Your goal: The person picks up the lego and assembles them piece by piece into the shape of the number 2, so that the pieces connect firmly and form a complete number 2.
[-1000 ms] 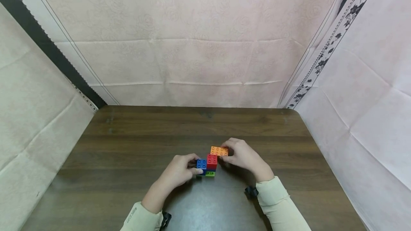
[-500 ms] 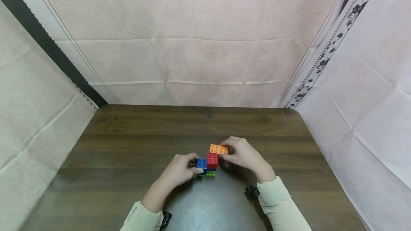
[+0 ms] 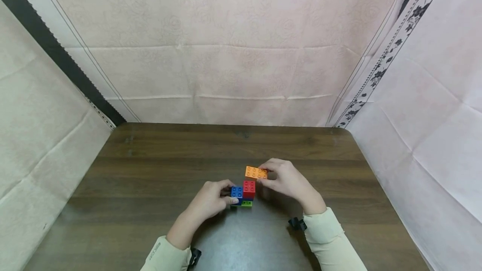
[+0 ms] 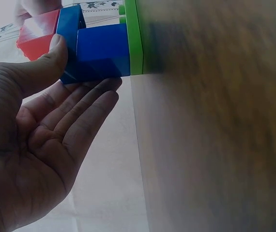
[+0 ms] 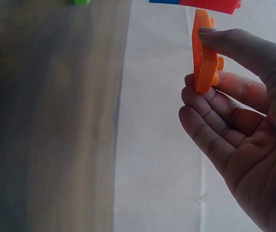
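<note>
In the head view a stack of toy building bricks stands on the wooden table: a red brick (image 3: 249,189) on the upper right, blue bricks (image 3: 237,192) on the left and below, a green plate (image 3: 246,203) at the bottom. My left hand (image 3: 211,199) pinches the blue part between thumb and fingers; the left wrist view shows the thumb on the upper blue brick (image 4: 69,41). My right hand (image 3: 283,182) holds a flat orange brick (image 3: 256,172) by its right end. Studs face up on this brick, which is apart from the red one.
The brown wooden table (image 3: 169,158) carries the stack near its middle. Pale patterned cloth (image 3: 226,70) hangs behind the table and along both sides. Dark bands (image 3: 193,257) sit at both wrists, beside the light sleeves.
My right hand has lifted the orange brick slightly away from the red brick, towards the far side. My left hand and the stack have hardly moved.
</note>
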Tool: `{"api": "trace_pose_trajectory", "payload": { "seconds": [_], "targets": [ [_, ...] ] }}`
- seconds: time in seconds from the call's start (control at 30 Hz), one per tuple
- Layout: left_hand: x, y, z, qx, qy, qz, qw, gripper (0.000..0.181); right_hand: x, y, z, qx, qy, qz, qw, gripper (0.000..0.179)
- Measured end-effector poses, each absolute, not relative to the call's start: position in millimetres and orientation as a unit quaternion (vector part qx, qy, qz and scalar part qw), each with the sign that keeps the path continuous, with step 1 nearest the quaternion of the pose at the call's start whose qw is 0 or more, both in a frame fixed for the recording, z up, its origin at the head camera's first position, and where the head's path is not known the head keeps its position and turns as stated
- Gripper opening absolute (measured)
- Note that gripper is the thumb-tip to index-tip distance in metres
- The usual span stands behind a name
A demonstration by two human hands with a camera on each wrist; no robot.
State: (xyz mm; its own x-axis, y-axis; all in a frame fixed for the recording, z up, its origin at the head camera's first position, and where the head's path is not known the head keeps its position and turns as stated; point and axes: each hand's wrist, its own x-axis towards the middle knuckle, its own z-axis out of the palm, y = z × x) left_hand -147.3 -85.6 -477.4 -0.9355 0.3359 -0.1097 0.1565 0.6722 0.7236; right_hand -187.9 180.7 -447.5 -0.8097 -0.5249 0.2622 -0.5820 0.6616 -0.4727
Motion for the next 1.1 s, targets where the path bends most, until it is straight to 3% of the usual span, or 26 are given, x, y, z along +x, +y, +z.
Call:
{"api": "trace_pose_trajectory", "payload": {
  "seconds": [0.7, 1.1],
  "targets": [
    [-148, -85, -477, 0.138, 0.907, 0.379, 0.120, 0.024, -174, 179, -426, 0.326, -0.900, 0.281, 0.067, 0.034],
    [-148, -84, -476, 0.133, 0.907, 0.379, 0.124, 0.024, -170, 178, -422, 0.332, -0.888, 0.314, 0.045, 0.035]
  ]
}}
